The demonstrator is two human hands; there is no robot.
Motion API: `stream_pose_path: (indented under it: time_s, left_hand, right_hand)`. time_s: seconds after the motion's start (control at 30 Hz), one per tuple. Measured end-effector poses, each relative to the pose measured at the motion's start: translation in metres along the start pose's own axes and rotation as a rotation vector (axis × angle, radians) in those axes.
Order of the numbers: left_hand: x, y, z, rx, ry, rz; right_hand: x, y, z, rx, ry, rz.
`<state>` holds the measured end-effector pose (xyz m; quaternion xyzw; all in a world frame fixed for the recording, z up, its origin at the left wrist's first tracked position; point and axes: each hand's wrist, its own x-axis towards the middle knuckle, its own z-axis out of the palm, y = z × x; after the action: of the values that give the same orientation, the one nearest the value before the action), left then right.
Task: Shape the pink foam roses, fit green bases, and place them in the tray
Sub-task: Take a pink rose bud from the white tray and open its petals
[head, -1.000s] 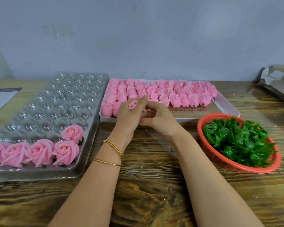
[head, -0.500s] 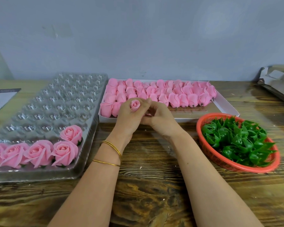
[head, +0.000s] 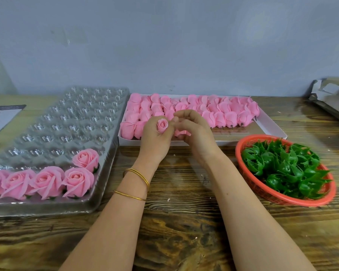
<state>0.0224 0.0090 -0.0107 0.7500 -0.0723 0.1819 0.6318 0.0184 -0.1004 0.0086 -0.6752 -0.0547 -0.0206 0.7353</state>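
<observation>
Head view, nearest first: what lies closest?
– A wooden table [head: 184,222], with two bare forearms reaching away over it. The left wrist wears two gold bangles [head: 137,177].
– And the hands?
– The left hand [head: 157,141] grips a small pink rose bud [head: 162,125] between thumb and fingers, with the bud's top turned to the camera. The right hand [head: 194,132] has curled fingers whose tips meet the left fingertips just beside the bud. Whether it pinches a petal, I cannot tell.
– Where do they hold the bud?
– Above the near wall of the white box [head: 204,142], in mid-air.
– To the left?
– A clear plastic tray [head: 67,122] with rows of round cups. Finished roses [head: 47,180] sit along its near edge, with green showing beneath them. One more is in the row behind, at the right end.
– To the right?
– An orange basket [head: 282,200] heaped with green bases [head: 282,169], near the right forearm but apart from it.
– Farther back?
– The white box holds the unshaped roses [head: 223,114], lying packed in rows toward its far side. Behind everything stands a plain grey wall [head: 164,45].
</observation>
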Motion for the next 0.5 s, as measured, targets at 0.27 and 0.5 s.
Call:
stream_pose_path:
  time_s: [0.27,0.5]
  left_hand:
    - [-0.0033,-0.0005,0.0019,0.076,-0.095,0.023]
    - [-0.0028,-0.0052,0.0021,0.075,-0.101,0.026]
  right_hand:
    - [-0.0032,0.0009,0.0007,-0.119,0.038,-0.054]
    - [-0.0028,-0.0002,0.0008,-0.127,0.007,-0.048]
